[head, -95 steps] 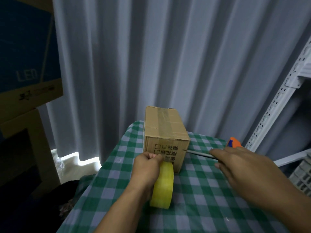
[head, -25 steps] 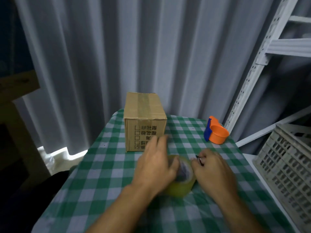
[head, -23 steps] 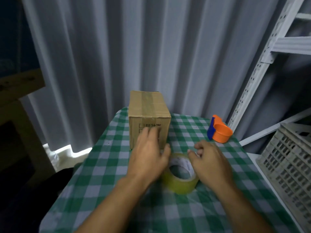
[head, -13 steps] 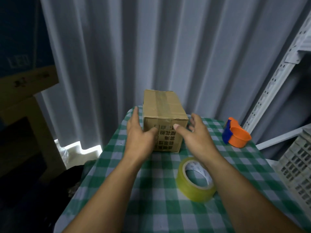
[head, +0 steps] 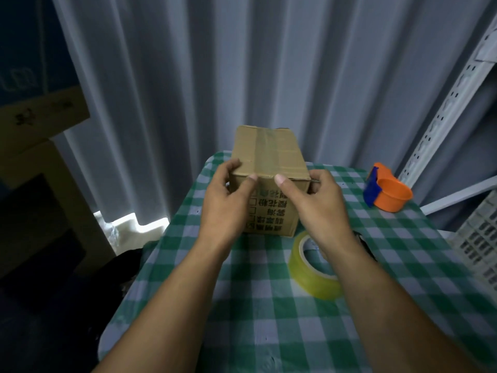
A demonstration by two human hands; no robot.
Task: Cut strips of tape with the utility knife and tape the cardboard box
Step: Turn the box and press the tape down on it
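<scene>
The brown cardboard box (head: 269, 154) stands on the green checked tablecloth (head: 269, 319), with clear tape running along its top. My left hand (head: 224, 203) grips its left front corner and my right hand (head: 316, 203) grips its right front corner. Both thumbs press on the top front edge. A yellow tape roll (head: 309, 275) lies flat just below my right wrist. A dark object (head: 364, 244), probably the utility knife, lies on the cloth right of that wrist and is mostly hidden.
An orange and blue tape dispenser (head: 388, 191) sits at the table's far right. A white plastic crate (head: 478, 235) and a perforated metal shelf post (head: 443, 103) stand to the right. Large cardboard boxes (head: 40, 117) stand left, with a grey curtain (head: 215, 63) behind.
Both hands left the tape roll lying flat on the cloth, moved forward to the box, and have closed on its front corners. The knife is no longer in my right hand.
</scene>
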